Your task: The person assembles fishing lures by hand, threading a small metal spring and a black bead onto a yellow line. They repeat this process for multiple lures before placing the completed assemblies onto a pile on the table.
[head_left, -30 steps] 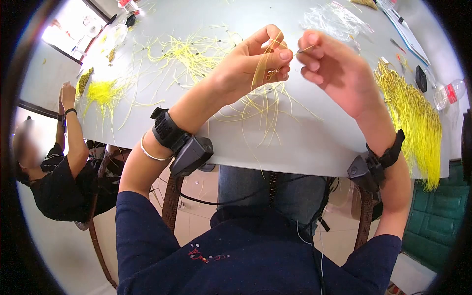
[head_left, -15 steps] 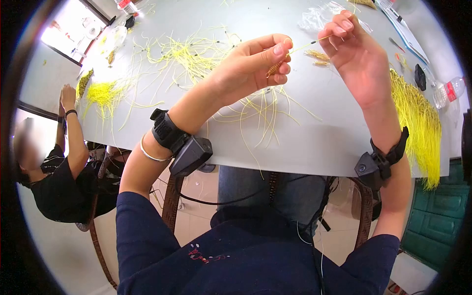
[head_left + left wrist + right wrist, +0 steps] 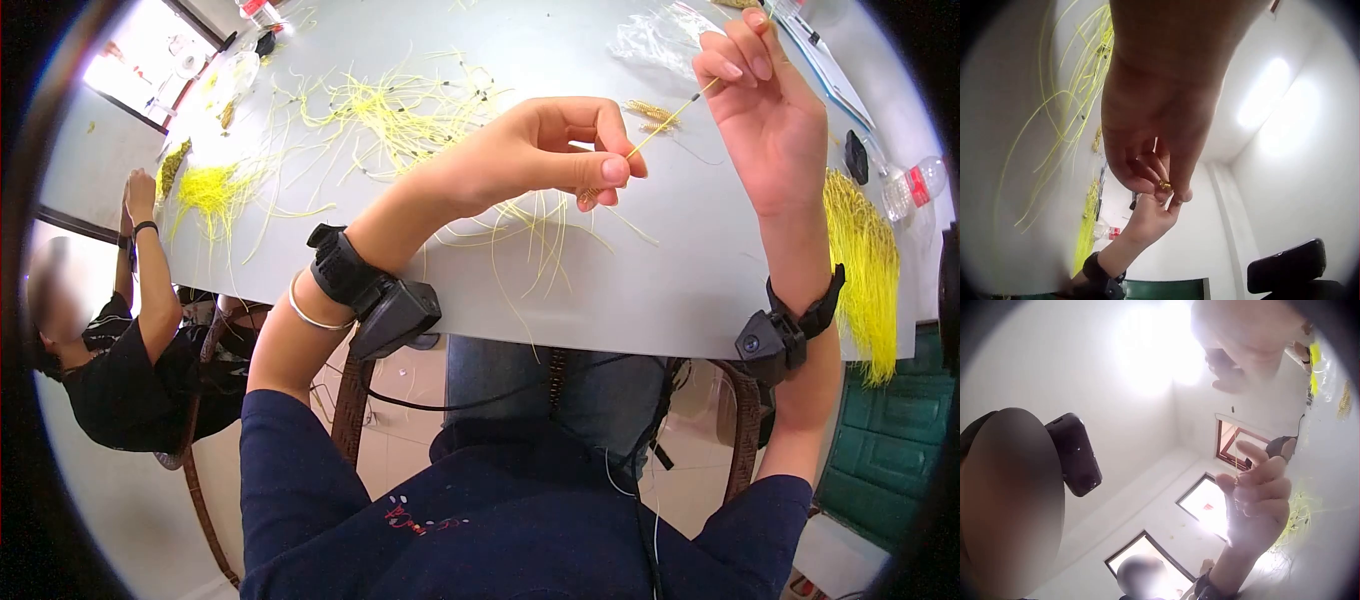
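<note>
My left hand (image 3: 525, 150) pinches a small gold wire coil (image 3: 1165, 185) between thumb and fingers, above the table. A thin yellow cord (image 3: 664, 125) runs taut from its fingertips up to my right hand (image 3: 772, 130). The right hand, raised farther to the right, pinches the cord's other part with thumb and curled fingers. A small black bead (image 3: 694, 97) sits on the cord, just short of the right fingers. Most of the coil is hidden by the left fingers in the head view.
Several gold coils (image 3: 652, 113) lie on the grey table between the hands. Loose yellow cords (image 3: 385, 118) spread at the left. A long bundle of yellow cords (image 3: 862, 280) hangs over the right edge, near a bottle (image 3: 915, 190). Behind lies a clear plastic bag (image 3: 650, 42). Another person (image 3: 130, 370) sits at left.
My right hand has moved up and right, away from the left, drawing the cord out straight between them. The left hand has shifted slightly right and down, still holding the coil.
</note>
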`<state>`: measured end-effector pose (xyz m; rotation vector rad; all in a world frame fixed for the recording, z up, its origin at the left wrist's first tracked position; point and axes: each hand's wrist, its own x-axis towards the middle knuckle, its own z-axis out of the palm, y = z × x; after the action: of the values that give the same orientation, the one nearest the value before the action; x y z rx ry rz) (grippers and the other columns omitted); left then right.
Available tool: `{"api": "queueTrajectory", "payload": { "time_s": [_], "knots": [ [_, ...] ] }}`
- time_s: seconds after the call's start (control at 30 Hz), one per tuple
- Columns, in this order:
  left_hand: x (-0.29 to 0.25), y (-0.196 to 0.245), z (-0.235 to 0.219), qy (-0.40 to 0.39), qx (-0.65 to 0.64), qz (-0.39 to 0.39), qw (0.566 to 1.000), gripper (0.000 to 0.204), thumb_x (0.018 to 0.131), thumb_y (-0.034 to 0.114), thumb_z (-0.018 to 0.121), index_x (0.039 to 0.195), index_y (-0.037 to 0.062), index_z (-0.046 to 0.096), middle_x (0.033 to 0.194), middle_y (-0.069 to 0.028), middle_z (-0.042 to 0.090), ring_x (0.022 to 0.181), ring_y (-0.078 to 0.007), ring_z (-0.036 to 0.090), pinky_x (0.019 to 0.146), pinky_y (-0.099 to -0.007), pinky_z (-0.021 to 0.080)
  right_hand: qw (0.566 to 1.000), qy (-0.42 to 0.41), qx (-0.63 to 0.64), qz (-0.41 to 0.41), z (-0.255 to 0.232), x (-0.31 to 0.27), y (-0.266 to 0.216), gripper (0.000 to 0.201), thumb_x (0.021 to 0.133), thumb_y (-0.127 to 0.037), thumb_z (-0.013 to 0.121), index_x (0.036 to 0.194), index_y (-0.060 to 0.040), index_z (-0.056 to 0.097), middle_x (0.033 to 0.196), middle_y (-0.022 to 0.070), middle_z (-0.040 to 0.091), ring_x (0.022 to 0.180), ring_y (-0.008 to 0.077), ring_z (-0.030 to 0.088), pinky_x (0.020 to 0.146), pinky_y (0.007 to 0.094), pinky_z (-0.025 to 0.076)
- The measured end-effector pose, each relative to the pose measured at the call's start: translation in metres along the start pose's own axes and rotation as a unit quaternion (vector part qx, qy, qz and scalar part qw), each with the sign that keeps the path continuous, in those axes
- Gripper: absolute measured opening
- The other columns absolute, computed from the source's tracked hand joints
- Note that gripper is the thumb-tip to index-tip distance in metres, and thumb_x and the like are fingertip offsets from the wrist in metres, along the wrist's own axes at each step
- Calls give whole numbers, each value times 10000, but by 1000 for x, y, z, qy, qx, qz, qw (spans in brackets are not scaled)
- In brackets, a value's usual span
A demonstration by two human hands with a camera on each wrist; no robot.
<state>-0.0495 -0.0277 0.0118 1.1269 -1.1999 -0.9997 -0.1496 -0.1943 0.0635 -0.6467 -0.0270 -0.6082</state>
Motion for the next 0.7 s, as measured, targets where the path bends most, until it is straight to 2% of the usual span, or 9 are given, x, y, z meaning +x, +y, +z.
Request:
{"api": "queueTrajectory", "payload": {
  "time_s": [0.07,0.2,0.27,0.33,0.4,0.53,0.6,0.63,0.7],
  "knots": [
    [-1,0,-3,-8,55,9,998,206,876,254,558,840,54,522,832,-47,550,702,-91,537,633,-228,435,965,-256,-33,52,-27,10,-3,77,913,-94,444,883,-23,453,676,-1,330,660,116,333,656,228,348],
    [-3,1,-6,-50,147,-20,988,224,881,264,544,856,43,522,818,-67,558,732,-122,549,662,-244,445,971,-218,-69,66,-23,-1,15,91,924,-114,427,906,-32,462,653,-13,298,634,103,309,610,222,315],
    [-2,-2,4,-15,84,36,996,268,891,295,522,869,28,522,803,-72,553,743,-132,546,670,-253,440,953,-276,-82,93,-24,-6,26,139,925,-183,445,934,-58,502,687,-4,404,659,104,416,676,257,402],
    [-2,3,9,14,66,50,996,302,896,331,506,891,30,532,776,-62,555,707,-115,529,660,-252,429,954,-270,-86,95,-15,-16,33,146,932,-177,433,939,-48,501,672,0,400,640,105,415,671,257,402],
    [-1,7,5,-13,56,-10,998,284,900,324,505,875,43,544,762,-48,569,667,-91,507,626,-241,420,959,-242,-121,85,-10,-22,34,119,950,-162,377,936,-77,459,657,-31,300,611,85,319,615,214,332],
    [-2,10,1,-23,91,18,995,288,921,299,475,779,55,534,689,-11,532,588,-58,471,551,-198,391,946,-292,-115,86,-15,-14,27,146,936,-182,427,940,-55,499,652,-9,382,628,92,386,634,249,396],
    [0,8,2,-26,100,38,994,295,928,286,460,750,56,513,677,-12,534,567,-58,462,537,-196,387,923,-327,-197,48,-13,-16,24,114,948,-176,387,944,-87,457,620,-39,281,586,81,298,568,219,290],
    [2,7,2,-13,106,48,993,294,930,275,459,739,57,504,669,-13,532,565,-58,459,531,-198,385,923,-326,-197,50,-12,-14,22,114,948,-176,387,944,-87,457,620,-39,281,586,81,298,568,219,290],
    [5,8,3,-1,125,70,990,292,934,241,447,707,60,475,639,-11,510,554,-56,474,511,-203,379,912,-320,-257,-32,-14,-5,14,127,948,-183,390,947,-87,473,607,-45,264,577,80,276,542,225,249]
  ]
}}
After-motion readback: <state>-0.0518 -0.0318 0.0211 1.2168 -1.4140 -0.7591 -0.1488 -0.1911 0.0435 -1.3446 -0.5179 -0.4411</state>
